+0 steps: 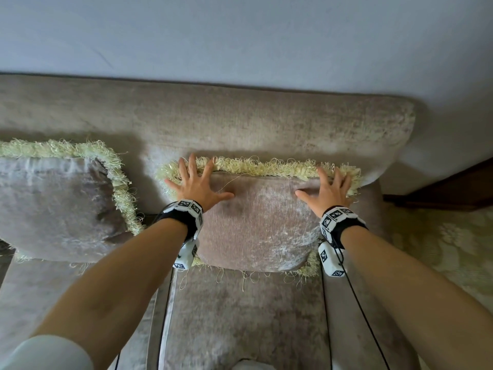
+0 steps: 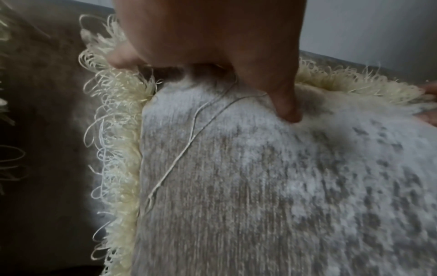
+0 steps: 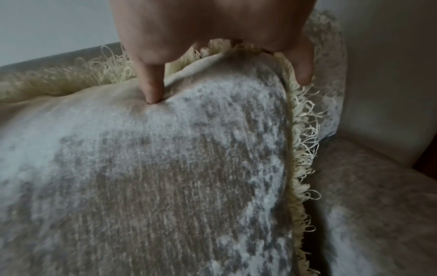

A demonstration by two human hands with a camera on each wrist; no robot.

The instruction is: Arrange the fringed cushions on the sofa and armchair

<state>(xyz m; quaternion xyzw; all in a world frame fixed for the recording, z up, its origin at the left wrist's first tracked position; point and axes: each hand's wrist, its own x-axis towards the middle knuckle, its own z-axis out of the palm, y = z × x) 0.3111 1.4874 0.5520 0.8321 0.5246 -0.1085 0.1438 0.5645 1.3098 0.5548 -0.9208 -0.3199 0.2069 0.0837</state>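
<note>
The cushion (image 1: 256, 222) is propped against the sofa (image 1: 240, 124) back at the seat's right end, beside the armrest (image 1: 357, 303); a second cushion (image 1: 53, 206) is leant well to its left. It is judged light and soft: dimples are sunk into the plush face under both thumbs. The left hand (image 1: 196, 182) and right hand (image 1: 329, 189) are spread wide and flat on the upper corners, fingers reaching over the fringe (image 1: 266, 166), nothing being clasped. The fringe is loose and looped, with a pulled thread (image 2: 179, 158) trailing, so it should not be tugged. Hold is best taken on the stuffed corners or side seams.
</note>
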